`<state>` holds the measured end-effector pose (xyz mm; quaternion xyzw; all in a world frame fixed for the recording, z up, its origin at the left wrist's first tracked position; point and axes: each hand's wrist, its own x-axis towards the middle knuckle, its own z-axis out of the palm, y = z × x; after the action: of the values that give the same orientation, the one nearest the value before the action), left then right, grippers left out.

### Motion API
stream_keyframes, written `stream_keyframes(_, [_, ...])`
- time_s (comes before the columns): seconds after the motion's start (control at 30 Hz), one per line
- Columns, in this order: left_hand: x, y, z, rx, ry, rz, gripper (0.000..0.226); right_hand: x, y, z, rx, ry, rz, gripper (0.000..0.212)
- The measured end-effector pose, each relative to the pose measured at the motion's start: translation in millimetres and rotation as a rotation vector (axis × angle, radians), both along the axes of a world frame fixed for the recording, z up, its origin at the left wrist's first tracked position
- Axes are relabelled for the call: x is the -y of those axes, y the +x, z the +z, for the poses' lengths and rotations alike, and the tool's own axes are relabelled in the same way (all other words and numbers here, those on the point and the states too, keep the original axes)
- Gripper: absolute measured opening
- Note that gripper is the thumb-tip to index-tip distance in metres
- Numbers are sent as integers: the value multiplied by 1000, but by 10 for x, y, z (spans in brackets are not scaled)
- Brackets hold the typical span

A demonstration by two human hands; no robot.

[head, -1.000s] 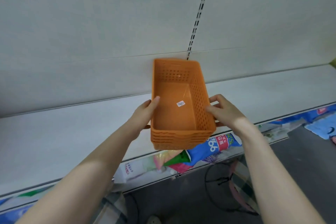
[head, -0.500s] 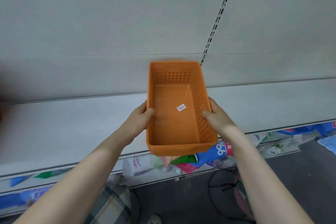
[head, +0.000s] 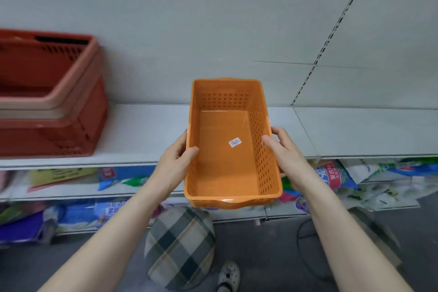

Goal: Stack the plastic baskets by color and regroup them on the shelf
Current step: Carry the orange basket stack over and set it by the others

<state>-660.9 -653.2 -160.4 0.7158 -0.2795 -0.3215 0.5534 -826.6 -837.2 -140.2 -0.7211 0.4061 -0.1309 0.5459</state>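
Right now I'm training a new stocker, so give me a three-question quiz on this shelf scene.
1. True or false: both hands, left and right, grip the orange baskets.
2. Where do the red baskets sit? A) floor B) shelf, left of the orange ones C) inside the orange ones
3. Fill in: the small white ___ lies on the top orange basket's floor.

Key: 1 true; 2 B; 3 sticker.
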Motion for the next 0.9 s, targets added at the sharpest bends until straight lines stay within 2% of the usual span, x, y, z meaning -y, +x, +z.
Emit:
stream_keyframes(0.2, [-996,22,22,-26,-7,103,52,-881,131,0,23,3,91,32])
stream_keyframes(0.33, [-1507,-20,44,-72,-15,199,50,-1287,220,-56,22,25,184,33])
stream_keyframes(0.47, [-1977,-108,95,-68,-41,295,42,-1647,338,-62,12,8,310,47])
stream_keyframes(0.73, [-3037,-206,277,-1,-12,486,42,-2482,688,82,67,20,536,37])
stream_keyframes(0.9, [-3764,119,604,13,1,528,35,-3045,1073,379,106,82,636,33])
